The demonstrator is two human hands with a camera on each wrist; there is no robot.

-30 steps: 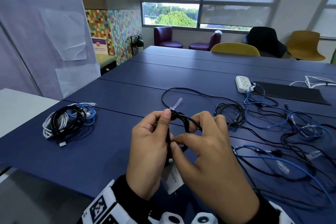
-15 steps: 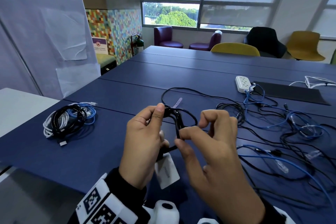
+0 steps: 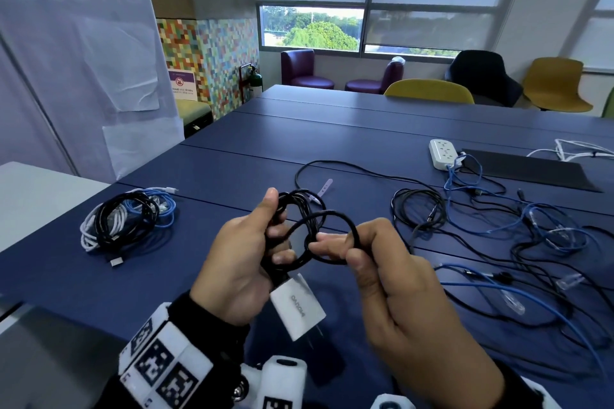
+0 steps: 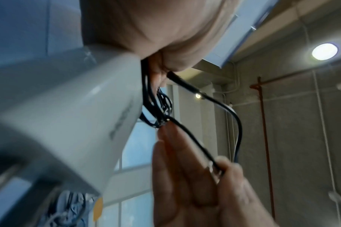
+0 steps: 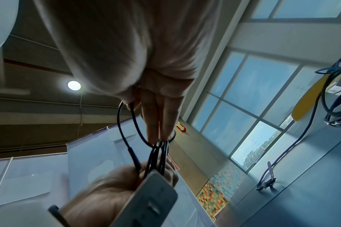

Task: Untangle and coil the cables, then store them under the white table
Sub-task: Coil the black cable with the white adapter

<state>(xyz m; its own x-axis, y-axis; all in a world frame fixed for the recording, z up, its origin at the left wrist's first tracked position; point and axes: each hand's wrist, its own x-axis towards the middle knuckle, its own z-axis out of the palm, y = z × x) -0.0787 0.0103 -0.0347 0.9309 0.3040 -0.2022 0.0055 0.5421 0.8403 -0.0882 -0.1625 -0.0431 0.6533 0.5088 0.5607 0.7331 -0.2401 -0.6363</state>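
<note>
My left hand (image 3: 275,232) grips a small coil of black cable (image 3: 300,206) above the blue table (image 3: 206,183). A white charger brick (image 3: 297,307) hangs from the coil below that hand. My right hand (image 3: 335,247) pinches one wide loop of the same cable (image 3: 335,214) just right of the coil. In the left wrist view the charger brick (image 4: 68,115) fills the left side, and the black cable (image 4: 229,110) runs to the right hand's fingers (image 4: 185,169). The right wrist view shows the loop (image 5: 126,130) held at my fingertips (image 5: 156,135).
A coiled bundle of black, white and blue cables (image 3: 128,221) lies at the table's left. Tangled black and blue cables (image 3: 531,242) cover the right side, near a white power strip (image 3: 443,154) and a black mat (image 3: 531,173). A white table (image 3: 40,196) stands at the left.
My hands have drawn apart. The right hand has pulled one loop of black cable out to the right, and the white charger brick now hangs in plain sight below the left hand.
</note>
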